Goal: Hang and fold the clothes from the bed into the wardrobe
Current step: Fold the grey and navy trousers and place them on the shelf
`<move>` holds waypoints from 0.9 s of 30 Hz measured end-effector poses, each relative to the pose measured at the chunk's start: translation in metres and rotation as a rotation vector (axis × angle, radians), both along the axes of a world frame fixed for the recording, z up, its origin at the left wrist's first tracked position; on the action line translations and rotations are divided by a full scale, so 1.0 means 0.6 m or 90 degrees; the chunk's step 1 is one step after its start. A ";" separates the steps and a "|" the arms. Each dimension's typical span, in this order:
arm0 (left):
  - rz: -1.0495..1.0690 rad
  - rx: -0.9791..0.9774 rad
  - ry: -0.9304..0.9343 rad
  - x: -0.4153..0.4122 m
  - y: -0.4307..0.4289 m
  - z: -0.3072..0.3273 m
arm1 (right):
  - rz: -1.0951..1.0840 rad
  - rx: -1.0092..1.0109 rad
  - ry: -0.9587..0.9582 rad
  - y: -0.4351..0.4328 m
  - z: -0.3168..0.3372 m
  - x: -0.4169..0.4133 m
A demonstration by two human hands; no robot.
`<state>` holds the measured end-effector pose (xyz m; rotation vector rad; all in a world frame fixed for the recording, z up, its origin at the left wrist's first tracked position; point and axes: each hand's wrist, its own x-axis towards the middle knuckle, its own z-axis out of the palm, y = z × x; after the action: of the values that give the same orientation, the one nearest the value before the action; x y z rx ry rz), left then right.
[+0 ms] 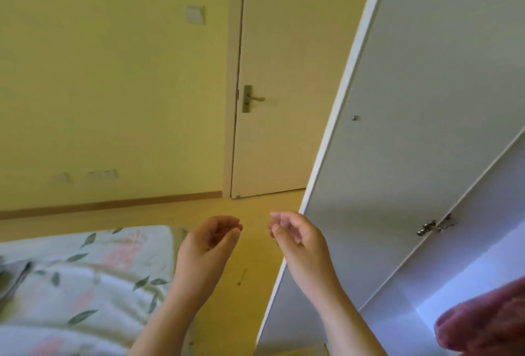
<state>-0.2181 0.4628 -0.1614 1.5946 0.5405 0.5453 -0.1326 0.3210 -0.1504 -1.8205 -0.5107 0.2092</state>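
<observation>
Bed (177, 242) w/ leaf-print quilt (85, 293); maroon cloth (488, 324) in wardrobe (454, 284).

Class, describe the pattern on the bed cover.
The bed cover is white with green leaves and pink patches; head view.

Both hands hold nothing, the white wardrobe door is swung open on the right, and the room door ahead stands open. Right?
Not quite: the head view shows the room door closed in its frame. The rest holds: the left hand and right hand hold nothing, and the white wardrobe door is swung open on the right.
</observation>
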 end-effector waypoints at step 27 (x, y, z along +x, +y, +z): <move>0.330 0.024 -0.003 0.068 0.273 -0.007 | 0.333 0.060 0.011 0.396 0.002 0.191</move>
<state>-0.1771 0.6263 -0.1654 1.4858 0.9539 0.9487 -0.0178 0.5587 -0.1492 -1.5630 -0.9635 0.5466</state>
